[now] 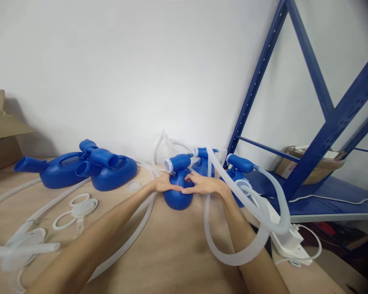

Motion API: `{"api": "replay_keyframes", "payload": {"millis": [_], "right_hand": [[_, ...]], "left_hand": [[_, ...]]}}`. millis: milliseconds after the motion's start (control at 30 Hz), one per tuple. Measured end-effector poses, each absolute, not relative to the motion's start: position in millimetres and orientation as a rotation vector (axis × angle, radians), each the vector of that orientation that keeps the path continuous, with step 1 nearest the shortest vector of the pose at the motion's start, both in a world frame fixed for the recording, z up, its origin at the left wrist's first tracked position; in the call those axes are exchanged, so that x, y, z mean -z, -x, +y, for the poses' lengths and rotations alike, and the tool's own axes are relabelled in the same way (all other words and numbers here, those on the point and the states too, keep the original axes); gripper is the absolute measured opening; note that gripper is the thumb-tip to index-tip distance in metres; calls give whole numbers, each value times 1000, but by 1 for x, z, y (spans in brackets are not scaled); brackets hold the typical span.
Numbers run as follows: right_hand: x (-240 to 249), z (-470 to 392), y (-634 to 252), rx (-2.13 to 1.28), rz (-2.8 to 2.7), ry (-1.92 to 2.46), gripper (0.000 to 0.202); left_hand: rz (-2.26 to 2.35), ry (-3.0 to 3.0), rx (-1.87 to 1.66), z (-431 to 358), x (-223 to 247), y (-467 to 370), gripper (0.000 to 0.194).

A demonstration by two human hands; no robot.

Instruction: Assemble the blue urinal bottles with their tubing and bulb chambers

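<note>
A blue plastic urinal bottle (178, 200) stands on the wooden table in front of me, its blue mouthpiece (181, 162) with a white ring pointing to the left. My left hand (165, 183) grips the bottle from the left side. From the right, my right hand (201, 183) holds the same bottle, and the two thumbs meet across its front. Behind my right hand is another blue bottle (200, 166), partly hidden. A third one (237, 185) stands to the right with a translucent hose (277, 192) joined to its mouthpiece.
Two blue bottles (115, 177) lie at the left, near white lids and rings (81, 208) and clear hoses (142, 222). A white power strip (290, 241) is at the right edge. Beyond it rises a blue metal rack (313, 151). A cardboard box (3, 153) stands far left.
</note>
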State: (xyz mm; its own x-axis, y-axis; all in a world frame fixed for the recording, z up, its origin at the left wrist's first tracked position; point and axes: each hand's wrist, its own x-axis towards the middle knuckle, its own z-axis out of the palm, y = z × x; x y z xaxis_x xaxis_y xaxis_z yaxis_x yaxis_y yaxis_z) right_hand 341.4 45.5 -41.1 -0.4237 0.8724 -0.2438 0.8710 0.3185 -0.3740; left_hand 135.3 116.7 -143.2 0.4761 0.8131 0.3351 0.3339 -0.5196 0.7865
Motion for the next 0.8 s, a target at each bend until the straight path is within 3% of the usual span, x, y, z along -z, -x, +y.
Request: {"api": "replay_keyframes", "payload": {"millis": [133, 200, 333, 400, 567, 667, 800], "right_hand": [[52, 54, -346, -604, -2571, 1752, 96], [56, 57, -347, -539, -2583, 1752, 101], [47, 41, -337, -378, -2564, 1796, 84], [36, 24, -326, -326, -2545, 1800, 69], [24, 5, -294, -858, -2777, 1394, 47], [39, 16, -279, -1010, -2862, 1082, 49], [71, 32, -254, -990, -2774, 853, 71]], "left_hand": [[1224, -2052, -1091, 100, 140, -144, 102], [1288, -2058, -1113, 88, 139, -151, 91], [1188, -2135, -1000, 72, 135, -150, 53], [1094, -2165, -925, 66, 132, -141, 46], [956, -2188, -713, 40, 126, -104, 42], [992, -2204, -613, 25, 120, -82, 44], [1182, -2246, -514, 24, 95, -39, 44]]}}
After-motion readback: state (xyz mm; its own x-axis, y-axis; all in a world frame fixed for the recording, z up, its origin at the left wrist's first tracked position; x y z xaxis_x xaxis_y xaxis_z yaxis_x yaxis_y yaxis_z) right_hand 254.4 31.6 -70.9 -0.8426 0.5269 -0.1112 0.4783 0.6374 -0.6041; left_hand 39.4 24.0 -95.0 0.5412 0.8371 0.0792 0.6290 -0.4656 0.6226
